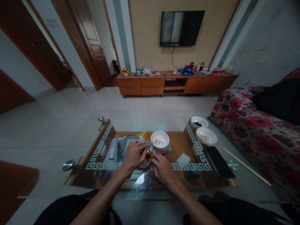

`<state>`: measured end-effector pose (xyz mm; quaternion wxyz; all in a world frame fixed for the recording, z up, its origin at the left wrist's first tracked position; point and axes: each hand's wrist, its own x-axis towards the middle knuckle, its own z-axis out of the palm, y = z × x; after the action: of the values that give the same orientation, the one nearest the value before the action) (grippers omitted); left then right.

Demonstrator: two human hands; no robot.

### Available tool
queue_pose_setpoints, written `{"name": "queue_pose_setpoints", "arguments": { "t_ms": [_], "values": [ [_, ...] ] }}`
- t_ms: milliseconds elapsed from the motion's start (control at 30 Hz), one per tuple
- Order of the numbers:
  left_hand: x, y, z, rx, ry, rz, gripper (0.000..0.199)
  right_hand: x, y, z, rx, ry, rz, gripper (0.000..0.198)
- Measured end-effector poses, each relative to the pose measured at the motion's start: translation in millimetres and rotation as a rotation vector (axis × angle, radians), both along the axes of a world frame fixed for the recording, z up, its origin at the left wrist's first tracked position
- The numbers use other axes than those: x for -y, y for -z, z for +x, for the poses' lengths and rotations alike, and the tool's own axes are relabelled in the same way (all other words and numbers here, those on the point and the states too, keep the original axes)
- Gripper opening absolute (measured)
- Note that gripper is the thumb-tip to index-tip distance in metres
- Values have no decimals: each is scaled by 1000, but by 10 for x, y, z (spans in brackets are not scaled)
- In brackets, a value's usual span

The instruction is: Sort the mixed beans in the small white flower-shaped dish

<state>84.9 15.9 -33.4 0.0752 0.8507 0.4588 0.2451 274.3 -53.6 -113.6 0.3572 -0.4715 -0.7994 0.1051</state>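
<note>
My left hand [134, 153] curls around the rim of a small bowl [147, 145] of dark and yellow bits on the glass coffee table [131, 125]. My right hand [161, 168] sits at the bowl's near right side and pinches a thin blue-tipped tool [150, 144] that slants up over the bowl. Just behind stands a white bowl [160, 139] with a few pale pieces in it.
Two more white bowls [199, 122] [206, 135] stand at the table's right end, one with dark bits, one with pale. A black phone [219, 162] lies near the right corner. A flowered sofa [253, 131] is on the right, with a long stick [247, 167] beside it.
</note>
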Motion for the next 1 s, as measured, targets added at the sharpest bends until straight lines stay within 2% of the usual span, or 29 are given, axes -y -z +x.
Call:
{"name": "queue_pose_setpoints", "arguments": {
  "t_ms": [133,300,467,667,1000],
  "values": [
    [-49,18,170,-48,5,12,16,-16,33,3,8,-3,2,27],
    [-84,91,188,-162,45,18,17,-17,32,-6,7,-5,33,26],
    [-105,136,132,-230,67,18,14,-22,30,-6,-8,-1,45,28],
    [-76,100,14,-285,40,15,15,-17,42,2,0,7,31,31],
    [9,96,-229,-252,-39,-6,16,-20,20,38,41,-10,25,30]
  ]
}}
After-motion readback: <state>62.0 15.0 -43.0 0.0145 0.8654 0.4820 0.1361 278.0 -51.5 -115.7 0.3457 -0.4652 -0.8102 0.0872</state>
